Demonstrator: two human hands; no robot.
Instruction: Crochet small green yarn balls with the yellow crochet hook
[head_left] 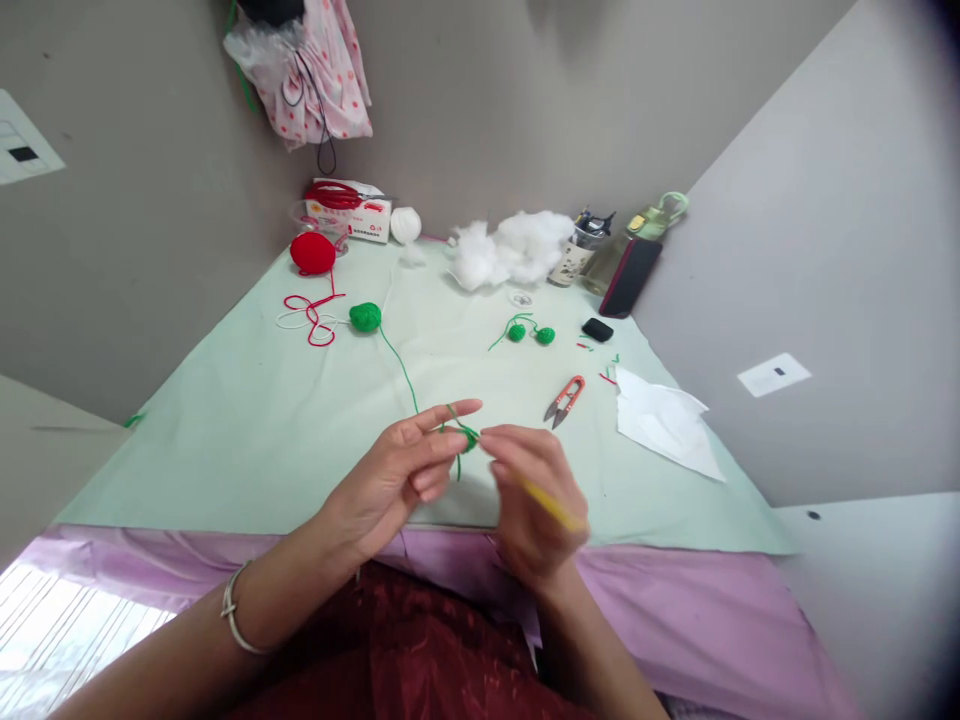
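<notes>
The left hand holds a small green yarn piece between thumb and fingers; the right hand grips a yellow tool close to this piece; a green yarn ball lies at far left; orange snips lie to the right; white stuffing is at the far side.

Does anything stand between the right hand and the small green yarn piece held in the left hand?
Nothing visible does. The right hand, gripping a slim yellow stick-like tool, is right beside the small green yarn piece, which the left hand pinches.
</notes>
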